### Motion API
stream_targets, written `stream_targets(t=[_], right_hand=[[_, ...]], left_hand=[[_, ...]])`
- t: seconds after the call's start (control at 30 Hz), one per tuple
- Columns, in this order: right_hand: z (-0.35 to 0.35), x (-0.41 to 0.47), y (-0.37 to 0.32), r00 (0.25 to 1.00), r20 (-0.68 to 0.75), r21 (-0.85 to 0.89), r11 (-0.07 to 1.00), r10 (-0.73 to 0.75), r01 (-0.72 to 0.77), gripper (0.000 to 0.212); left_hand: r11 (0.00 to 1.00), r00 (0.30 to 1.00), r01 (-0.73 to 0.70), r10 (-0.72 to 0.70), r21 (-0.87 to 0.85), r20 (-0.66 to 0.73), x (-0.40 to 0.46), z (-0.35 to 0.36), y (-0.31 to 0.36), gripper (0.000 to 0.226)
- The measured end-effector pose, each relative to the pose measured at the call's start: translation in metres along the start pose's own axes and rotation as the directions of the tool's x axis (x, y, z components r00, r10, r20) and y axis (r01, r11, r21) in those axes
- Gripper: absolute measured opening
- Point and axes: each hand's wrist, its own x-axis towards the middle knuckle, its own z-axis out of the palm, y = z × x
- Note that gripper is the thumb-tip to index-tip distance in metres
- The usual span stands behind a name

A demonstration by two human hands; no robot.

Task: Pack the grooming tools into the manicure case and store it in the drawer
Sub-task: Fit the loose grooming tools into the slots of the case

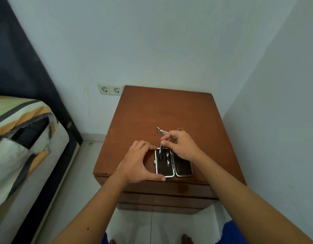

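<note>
1. Head view, far left of the action: the left hand (139,162) lies on the nightstand (152,117), spread wide, index finger curling along the top-left corner and thumb pressed at the near edge of the manicure case (173,163). It grips nothing; it braces the case.

2. The case lies open and flat near the front edge of the nightstand, its two dark halves side by side and its long axis running away from the person. In the left half one nail tool (168,159) already sits in the elastic loops, lying along that axis.

3. Just above the far end of the left half, a slim metal tool (161,149) is tilted with its tip down, touching or nearly touching the lining; I cannot tell which. Its shaft leans up and back toward the fingers that hold it.

4. The right hand (180,147) pinches this tool's upper end between thumb and fingertips, hovering over the hinge and the right half. The empty loops lie below and toward the person, so the coming move probably calls for laying the shaft down along the case's long axis and sliding it in.

5. Beyond the right hand, loose tools (161,130) with a small ring (180,129) wait on the wood, nearer the right hand than the left.
</note>
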Motion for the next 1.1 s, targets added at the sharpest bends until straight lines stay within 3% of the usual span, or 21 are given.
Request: stream_targets(t=[0.3,0.53,0.7,0.8,0.87,0.97,1.1], right_hand=[[0.012,-0.011,0.006,0.983,0.041,-0.243,0.952,-0.179,0.184,0.009],[0.012,-0.03,0.016,0.963,0.09,-0.321,0.908,-0.255,0.271,0.041],[0.016,-0.039,0.019,0.965,0.083,-0.319,0.911,-0.25,0.263,0.044],[0.015,-0.04,0.018,0.969,0.062,-0.306,0.919,-0.24,0.247,0.041],[0.01,-0.036,0.014,0.973,-0.053,-0.246,0.947,-0.226,0.206,0.03],[-0.002,-0.014,0.014,0.963,-0.238,-0.225,0.972,-0.127,0.072,0.01],[-0.012,0.013,0.021,0.958,-0.285,-0.294,0.952,0.004,-0.091,0.01]], left_hand=[[1.0,1.0,-0.016,0.016,-0.01,-0.025,0.0,0.002,-0.001,0.11],[1.0,0.999,-0.019,0.019,0.0,-0.028,0.0,0.003,-0.001,0.113],[1.0,0.999,-0.018,0.018,-0.004,-0.029,-0.001,0.004,-0.001,0.112],[1.0,0.999,-0.025,0.025,0.002,-0.033,0.0,0.004,-0.001,0.112],[1.0,0.999,-0.024,0.024,0.005,-0.029,0.001,0.004,-0.001,0.111],[1.0,0.999,-0.023,0.023,0.007,-0.028,0.001,0.003,-0.001,0.11],[1.0,1.0,-0.001,0.001,0.009,-0.001,0.002,0.003,-0.001,0.112]])
